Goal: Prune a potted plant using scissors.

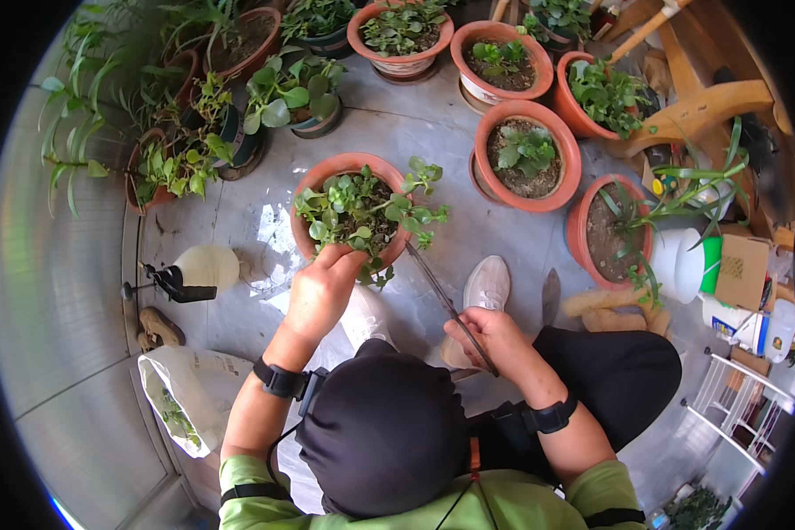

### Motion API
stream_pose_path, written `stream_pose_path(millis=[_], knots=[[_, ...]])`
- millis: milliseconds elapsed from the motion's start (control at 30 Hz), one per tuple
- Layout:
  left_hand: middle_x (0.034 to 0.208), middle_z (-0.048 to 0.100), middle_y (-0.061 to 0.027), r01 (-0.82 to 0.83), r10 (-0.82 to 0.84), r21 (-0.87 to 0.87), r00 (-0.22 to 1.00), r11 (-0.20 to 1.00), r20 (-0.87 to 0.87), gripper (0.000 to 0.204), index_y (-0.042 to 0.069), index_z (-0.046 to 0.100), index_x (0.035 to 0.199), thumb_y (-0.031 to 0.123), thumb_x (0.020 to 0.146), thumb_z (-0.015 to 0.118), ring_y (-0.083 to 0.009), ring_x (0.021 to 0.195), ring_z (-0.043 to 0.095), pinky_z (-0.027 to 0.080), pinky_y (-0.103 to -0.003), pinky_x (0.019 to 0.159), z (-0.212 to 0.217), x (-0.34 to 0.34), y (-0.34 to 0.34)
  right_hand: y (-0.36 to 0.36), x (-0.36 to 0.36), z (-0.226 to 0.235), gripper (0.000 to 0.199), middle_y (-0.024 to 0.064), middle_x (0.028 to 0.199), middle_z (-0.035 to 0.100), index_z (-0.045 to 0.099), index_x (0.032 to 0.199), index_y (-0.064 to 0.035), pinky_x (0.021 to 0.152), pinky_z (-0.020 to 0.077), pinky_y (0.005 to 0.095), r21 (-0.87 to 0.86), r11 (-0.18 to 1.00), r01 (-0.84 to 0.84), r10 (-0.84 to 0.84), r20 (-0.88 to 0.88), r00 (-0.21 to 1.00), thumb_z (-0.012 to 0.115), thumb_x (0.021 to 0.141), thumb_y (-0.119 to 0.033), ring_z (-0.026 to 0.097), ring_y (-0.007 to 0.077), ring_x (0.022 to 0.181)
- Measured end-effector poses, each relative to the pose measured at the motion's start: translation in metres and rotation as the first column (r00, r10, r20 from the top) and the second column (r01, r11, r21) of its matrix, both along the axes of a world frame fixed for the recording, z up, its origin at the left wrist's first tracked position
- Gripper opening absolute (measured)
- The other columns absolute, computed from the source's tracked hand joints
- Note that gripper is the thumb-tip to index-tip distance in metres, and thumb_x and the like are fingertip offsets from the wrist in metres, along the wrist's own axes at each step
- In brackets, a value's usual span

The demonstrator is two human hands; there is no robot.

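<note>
A bushy green plant (349, 208) with rounded leaves grows in a terracotta-coloured pot (305, 239) on the floor before me. My left hand (325, 284) is closed in a pinch on the plant at the near rim; the leaves hide which part its fingertips hold. In my right hand (495, 340) is a long, thin, dark metal tool like tweezers (435, 284), gripped around its middle. It slants up and left, with its tip beside the pot's near right rim. Some trailing stems (422, 208) hang over the right side of the pot.
Several potted plants line the far side, including a small one in a round pot (528, 157). A spray bottle (205, 269) lies on the left, above an upright-looking white bag (194, 389) with greenery inside. A wooden frame (702, 113) and a white rack (740, 402) stand right.
</note>
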State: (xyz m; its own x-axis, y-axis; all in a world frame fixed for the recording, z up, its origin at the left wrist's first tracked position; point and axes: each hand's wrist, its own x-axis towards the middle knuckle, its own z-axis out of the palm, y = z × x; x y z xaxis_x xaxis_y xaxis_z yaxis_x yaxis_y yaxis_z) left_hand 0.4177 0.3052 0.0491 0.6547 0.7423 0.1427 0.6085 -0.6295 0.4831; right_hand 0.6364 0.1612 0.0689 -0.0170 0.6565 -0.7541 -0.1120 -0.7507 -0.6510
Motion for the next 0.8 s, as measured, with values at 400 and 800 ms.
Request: stream_pose_path(millis=[400,800], knots=[[0.090,0.064,-0.0091,-0.184,0.200,-0.212,0.978,0.960,0.058,0.014,0.005,0.066,0.089,0.002,0.075,0.065,-0.0278,0.078,0.064,0.052,-0.033,0.070,0.000,-0.006,-0.010,-0.003,-0.008,-0.019,0.043,0.0006,0.054,0.046,0.055,0.071,-0.0022,0.045,0.0354,0.0278,0.067,0.959,-0.274,0.271,0.041,0.962,0.061,0.086,-0.043,0.042,0.0097,0.047],[0.093,0.064,-0.0074,-0.120,0.132,-0.200,0.990,0.972,0.049,0.014,0.006,0.066,0.089,0.002,0.076,0.063,-0.0263,0.079,0.064,0.053,-0.033,0.068,-0.006,-0.016,-0.016,0.005,-0.011,-0.022,0.039,-0.0007,0.060,0.048,0.058,0.087,-0.0018,0.046,0.0376,0.0236,-0.026,0.936,-0.352,0.343,-0.159,0.926,0.052,0.092,-0.040,0.045,0.0079,0.050]])
